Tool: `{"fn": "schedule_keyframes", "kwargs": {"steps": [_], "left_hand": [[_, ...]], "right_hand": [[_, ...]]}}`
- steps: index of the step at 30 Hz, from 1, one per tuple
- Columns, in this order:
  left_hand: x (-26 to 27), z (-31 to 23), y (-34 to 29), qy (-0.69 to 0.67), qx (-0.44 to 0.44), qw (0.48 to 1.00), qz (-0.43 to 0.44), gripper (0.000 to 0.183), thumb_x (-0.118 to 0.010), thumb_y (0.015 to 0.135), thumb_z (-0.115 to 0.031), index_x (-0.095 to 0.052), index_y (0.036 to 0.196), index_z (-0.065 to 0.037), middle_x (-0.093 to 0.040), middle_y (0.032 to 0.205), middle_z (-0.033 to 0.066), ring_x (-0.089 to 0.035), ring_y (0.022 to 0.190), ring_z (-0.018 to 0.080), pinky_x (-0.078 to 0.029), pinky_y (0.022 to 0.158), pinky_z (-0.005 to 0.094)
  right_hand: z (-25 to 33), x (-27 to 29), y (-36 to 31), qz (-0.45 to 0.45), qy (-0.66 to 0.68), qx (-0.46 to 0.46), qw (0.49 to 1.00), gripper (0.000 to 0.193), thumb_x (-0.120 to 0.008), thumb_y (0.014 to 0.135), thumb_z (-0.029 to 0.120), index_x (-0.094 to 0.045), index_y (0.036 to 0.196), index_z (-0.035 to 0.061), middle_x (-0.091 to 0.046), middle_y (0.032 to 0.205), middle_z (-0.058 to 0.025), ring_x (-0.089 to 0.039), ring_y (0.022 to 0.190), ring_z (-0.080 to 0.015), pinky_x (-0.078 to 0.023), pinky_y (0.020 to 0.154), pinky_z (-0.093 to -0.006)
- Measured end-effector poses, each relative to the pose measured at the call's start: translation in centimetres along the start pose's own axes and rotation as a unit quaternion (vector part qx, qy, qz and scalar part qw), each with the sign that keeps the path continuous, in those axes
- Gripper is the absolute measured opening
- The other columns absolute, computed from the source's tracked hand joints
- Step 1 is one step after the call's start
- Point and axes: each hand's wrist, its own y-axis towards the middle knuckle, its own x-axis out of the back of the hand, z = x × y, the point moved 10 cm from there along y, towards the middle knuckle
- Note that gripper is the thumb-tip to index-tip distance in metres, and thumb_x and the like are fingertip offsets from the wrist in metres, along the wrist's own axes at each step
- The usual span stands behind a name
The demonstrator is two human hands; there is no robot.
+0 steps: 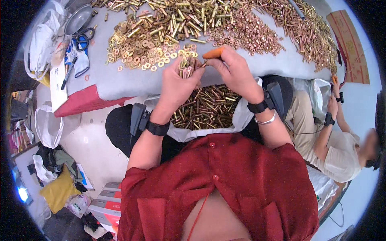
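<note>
My left hand (173, 88) is closed around a bundle of gold-coloured metal bolts (186, 69), held upright over the table's near edge. Beside it, my right hand (238, 76) has an orange cover (213, 53) on one finger. Its thumb and forefinger pinch a small metal piece at the bundle's right side; the fingertips partly hide it, so its kind is unclear. Flat brass-coloured washers (146, 50) lie just beyond my left hand, and small reddish nuts (251, 34) beyond my right. Below both hands, a white bag (184, 135) on my lap holds many loose bolts (209, 107).
Metal sleeves (189, 18) are heaped at the back of the grey-covered table (106, 78), with long bolts (299, 34) at right. Scissors (84, 39), a black marker (69, 73) and a metal bowl (78, 20) lie left. A co-worker (339, 150) sits at right.
</note>
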Motion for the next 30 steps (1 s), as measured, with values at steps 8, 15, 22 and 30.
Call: {"fn": "schedule_keyframes", "kwargs": {"steps": [8, 15, 22, 30], "left_hand": [[-0.4, 0.5, -0.3, 0.012, 0.013, 1.0, 0.013, 0.015, -0.068, 0.08, -0.005, -0.057, 0.089, -0.001, -0.059, 0.068, 0.0014, -0.056, 0.053, 0.0069, -0.046, 0.046, 0.0219], [-0.1, 0.9, -0.2, -0.084, 0.039, 0.995, 0.021, 0.016, -0.067, 0.081, -0.006, -0.057, 0.092, -0.001, -0.06, 0.069, 0.0029, -0.059, 0.053, 0.0101, -0.049, 0.045, 0.0218], [-0.3, 0.9, -0.4, -0.124, 0.031, 0.991, 0.036, 0.015, -0.067, 0.082, -0.006, -0.058, 0.093, 0.0, -0.061, 0.072, 0.0039, -0.06, 0.055, 0.0109, -0.05, 0.045, 0.022], [1.3, 0.4, -0.4, -0.181, 0.028, 0.983, 0.006, 0.019, -0.068, 0.082, -0.01, -0.058, 0.095, -0.001, -0.063, 0.075, 0.0073, -0.062, 0.058, 0.0162, -0.048, 0.048, 0.0262]], "right_hand": [[0.7, -0.5, 0.5, 0.048, -0.177, 0.032, 0.982, 0.024, -0.062, 0.081, 0.025, -0.057, 0.08, 0.0015, -0.054, 0.075, -0.0171, -0.053, 0.074, -0.0352, -0.044, 0.068, -0.0418], [-2.1, -0.6, -0.8, -0.034, 0.122, -0.115, 0.985, 0.028, -0.051, 0.095, 0.022, -0.062, 0.109, 0.0007, -0.065, 0.093, -0.006, -0.057, 0.081, -0.0101, -0.046, 0.072, -0.0256], [-2.5, -2.0, -1.0, 0.029, 0.135, -0.245, 0.96, 0.031, -0.052, 0.095, 0.028, -0.065, 0.102, 0.0008, -0.065, 0.089, -0.0045, -0.058, 0.084, -0.0104, -0.045, 0.08, -0.025], [-3.3, -4.2, -2.2, -0.053, 0.537, -0.244, 0.806, 0.069, -0.025, 0.095, 0.055, -0.058, 0.109, -0.0036, -0.062, 0.105, -0.0137, -0.055, 0.101, -0.0225, -0.038, 0.093, -0.0381]]}}
